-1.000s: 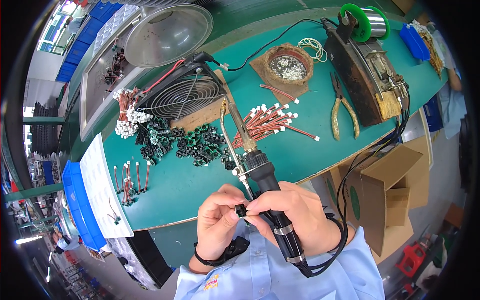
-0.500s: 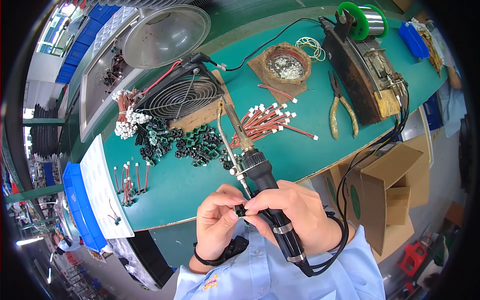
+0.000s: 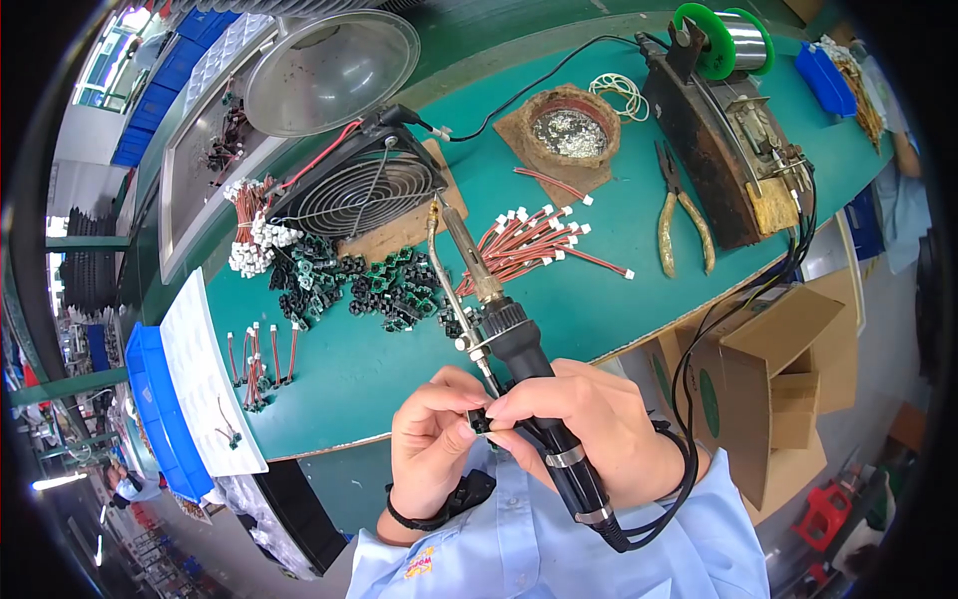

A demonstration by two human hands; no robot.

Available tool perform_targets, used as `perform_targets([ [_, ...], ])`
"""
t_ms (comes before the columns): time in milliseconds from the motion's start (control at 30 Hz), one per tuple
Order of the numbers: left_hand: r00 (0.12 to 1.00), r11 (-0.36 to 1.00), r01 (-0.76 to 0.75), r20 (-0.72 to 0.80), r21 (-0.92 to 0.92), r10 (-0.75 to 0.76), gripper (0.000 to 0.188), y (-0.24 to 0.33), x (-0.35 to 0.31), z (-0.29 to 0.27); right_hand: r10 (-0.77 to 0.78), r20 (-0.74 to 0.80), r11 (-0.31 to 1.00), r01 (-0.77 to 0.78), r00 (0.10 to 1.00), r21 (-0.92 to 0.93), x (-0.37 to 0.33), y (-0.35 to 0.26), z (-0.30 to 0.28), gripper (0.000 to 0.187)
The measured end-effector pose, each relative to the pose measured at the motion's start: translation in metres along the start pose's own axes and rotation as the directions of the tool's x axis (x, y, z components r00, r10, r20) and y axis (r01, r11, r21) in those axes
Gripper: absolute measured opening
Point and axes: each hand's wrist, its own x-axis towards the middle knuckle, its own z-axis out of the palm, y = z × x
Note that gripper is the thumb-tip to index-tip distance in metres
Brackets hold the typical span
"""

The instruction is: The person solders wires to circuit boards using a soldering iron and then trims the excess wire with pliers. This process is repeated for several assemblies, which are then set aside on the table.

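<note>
My left hand (image 3: 434,439) pinches a small black part (image 3: 479,420) between thumb and fingertips, just past the table's front edge. My right hand (image 3: 594,424) is closed around a black soldering iron (image 3: 524,349) with a thin solder feed tube along it. The right thumb and forefinger also touch the black part, whose details my fingers mostly hide. The iron's tip points away from me, over the table. Beyond the hands lie a heap of small black and green parts (image 3: 394,290) and a bundle of red and black wires with white connectors (image 3: 529,240).
Pliers (image 3: 671,220) lie near the solder feeder (image 3: 709,150) with its spool (image 3: 733,42). A round solder pot (image 3: 569,135), fan (image 3: 369,195) and lamp-like metal hood (image 3: 334,75) stand farther back. Wired pieces (image 3: 257,374) lie left, by a blue tray (image 3: 165,409). Cardboard boxes (image 3: 768,389) stand right.
The soldering iron's tip has swung slightly to the left. Both hands stay at nearly the same place, with the black part between them.
</note>
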Motion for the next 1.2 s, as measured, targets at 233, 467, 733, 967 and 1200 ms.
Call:
perform_targets([
  [233, 0.999, 1.000, 0.003, 0.032, 0.000, -0.003, 0.017, -0.0006, 0.0001, -0.0029, -0.016, 0.023, 1.000, 0.017, 1.000, -0.021, 0.0012, 0.0020, -0.0027, 0.044],
  [467, 0.998, 1.000, 0.010, 0.069, -0.023, -0.008, 0.017, 0.0009, 0.0017, -0.0019, 0.024, 0.018, 0.999, -0.025, 1.000, 0.032, 0.0022, 0.0007, -0.0034, 0.042],
  [733, 0.994, 0.999, -0.002, 0.107, -0.037, 0.006, 0.017, 0.0005, 0.0031, -0.0025, 0.028, 0.016, 0.998, -0.029, 0.999, 0.056, -0.0010, 0.0015, -0.0025, 0.043],
  [967, 0.994, 0.999, 0.018, 0.109, -0.050, -0.012, 0.017, 0.0005, 0.0033, -0.0035, 0.002, 0.014, 0.999, -0.003, 1.000, 0.043, 0.0002, 0.0038, -0.0017, 0.044],
  [1200, 0.994, 1.000, -0.006, 0.106, -0.028, 0.009, 0.016, -0.0002, 0.0036, -0.0046, 0.004, 0.030, 0.999, -0.005, 1.000, 0.034, 0.0017, 0.0025, -0.0021, 0.045],
])
